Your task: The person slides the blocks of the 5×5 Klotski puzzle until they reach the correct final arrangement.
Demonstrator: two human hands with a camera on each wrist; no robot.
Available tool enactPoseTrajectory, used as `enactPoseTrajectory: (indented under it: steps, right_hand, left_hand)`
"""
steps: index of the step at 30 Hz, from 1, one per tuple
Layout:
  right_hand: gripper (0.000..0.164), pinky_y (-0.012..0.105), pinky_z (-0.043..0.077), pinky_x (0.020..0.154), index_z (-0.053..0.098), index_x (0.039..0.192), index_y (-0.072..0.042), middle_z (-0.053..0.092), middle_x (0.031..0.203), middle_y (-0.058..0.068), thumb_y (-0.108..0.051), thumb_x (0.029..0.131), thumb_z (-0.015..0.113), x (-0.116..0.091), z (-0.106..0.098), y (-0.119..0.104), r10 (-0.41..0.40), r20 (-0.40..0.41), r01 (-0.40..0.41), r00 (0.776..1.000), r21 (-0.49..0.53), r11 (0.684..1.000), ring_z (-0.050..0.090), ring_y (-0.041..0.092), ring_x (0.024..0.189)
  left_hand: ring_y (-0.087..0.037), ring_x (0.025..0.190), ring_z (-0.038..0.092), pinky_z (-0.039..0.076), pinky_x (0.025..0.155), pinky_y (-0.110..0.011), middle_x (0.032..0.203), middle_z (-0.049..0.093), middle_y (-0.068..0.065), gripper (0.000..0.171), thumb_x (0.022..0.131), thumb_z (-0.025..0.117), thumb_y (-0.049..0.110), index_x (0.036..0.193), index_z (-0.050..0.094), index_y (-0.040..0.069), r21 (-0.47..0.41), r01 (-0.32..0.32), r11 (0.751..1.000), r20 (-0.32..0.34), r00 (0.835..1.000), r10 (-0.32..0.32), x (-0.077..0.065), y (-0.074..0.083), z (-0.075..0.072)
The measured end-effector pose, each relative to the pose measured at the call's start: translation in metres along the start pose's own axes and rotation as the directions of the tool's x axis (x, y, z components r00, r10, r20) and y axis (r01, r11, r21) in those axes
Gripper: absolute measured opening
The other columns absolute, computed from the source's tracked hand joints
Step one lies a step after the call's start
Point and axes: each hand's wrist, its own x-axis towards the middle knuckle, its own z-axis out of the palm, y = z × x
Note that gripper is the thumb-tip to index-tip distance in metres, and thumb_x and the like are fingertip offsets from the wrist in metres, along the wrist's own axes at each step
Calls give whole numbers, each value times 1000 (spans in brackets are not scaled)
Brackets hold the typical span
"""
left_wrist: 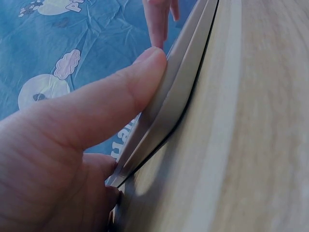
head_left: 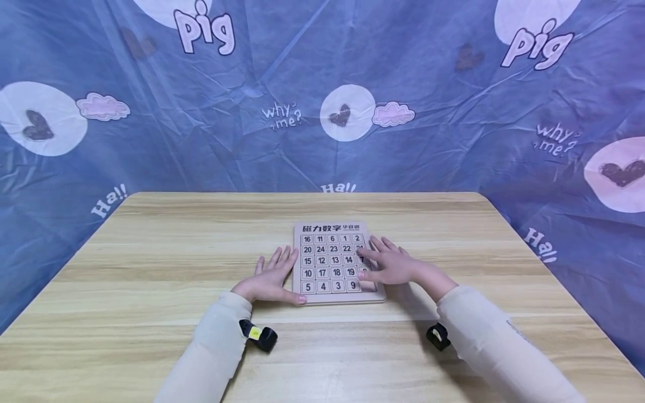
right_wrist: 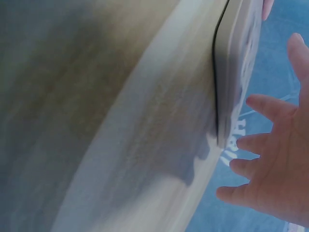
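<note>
A number sliding puzzle point(head_left: 332, 298) lies flat on the table, with rows of numbered tiles under a printed heading. My left hand point(head_left: 269, 282) is at its left side. The left thumb point(left_wrist: 145, 77) rests on the frame near the front left corner, while the fingers, spread and fairly straight, reach along the left edge. My right hand point(head_left: 395, 266) hovers at the right side with fingers spread. Its thumb and index finger extend over the right column, partly hiding those tiles; contact cannot be told. In the right wrist view, the right hand point(right_wrist: 285, 164) holds nothing.
The puzzle sits near the middle of a light wood table point(head_left: 176, 252). Behind it hangs a blue printed cloth point(head_left: 282, 157), also along both sides. Black wrist cameras are strapped to both sleeves.
</note>
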Motion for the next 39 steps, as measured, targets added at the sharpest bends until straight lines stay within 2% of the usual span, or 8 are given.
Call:
enactPoseTrajectory:
  steps: [7, 28, 33, 39]
  right_hand:
    - [74, 63, 7, 91, 29, 136, -13, 8, 139, 23, -58, 79, 44, 8, 1, 3, 56, 15, -57, 998, 11, 998, 3, 44, 123]
    - [77, 63, 9, 91, 33, 134, -9, 14, 139, 22, -59, 77, 46, -17, 7, -6, -12, 23, 12, 1000, -22, 1000, 6, 42, 124]
    - [75, 62, 9, 91, 34, 133, -8, 13, 139, 22, -58, 78, 46, -10, 4, -13, -28, 11, 28, 1000, -41, 999, 7, 43, 124]
    - [76, 60, 8, 93, 27, 136, -12, 7, 140, 20, -59, 79, 43, 12, 4, -36, -65, 29, 67, 997, -66, 996, 3, 41, 125]
  left_hand:
    - [-24, 127, -12, -14, 95, -49, 141, -8, -12, 112, 61, 65, 57, 139, -2, 11, 10, 3, 1000, 0, 1000, -3, 0, 1, 1]
    - [-27, 127, -11, -13, 95, -50, 142, -7, -13, 113, 61, 66, 56, 139, -2, 10, 6, -8, 1000, -3, 1000, 8, 1, -1, 1]
    - [-27, 127, -12, -13, 95, -50, 142, -7, -14, 113, 61, 66, 56, 139, -1, 9, 7, -8, 1000, 2, 1000, 8, 1, 0, 0]
    - [-25, 127, -13, -14, 95, -50, 142, -8, -13, 112, 61, 65, 57, 139, -1, 11, 12, -8, 1000, 4, 1000, 7, 0, 0, 0]
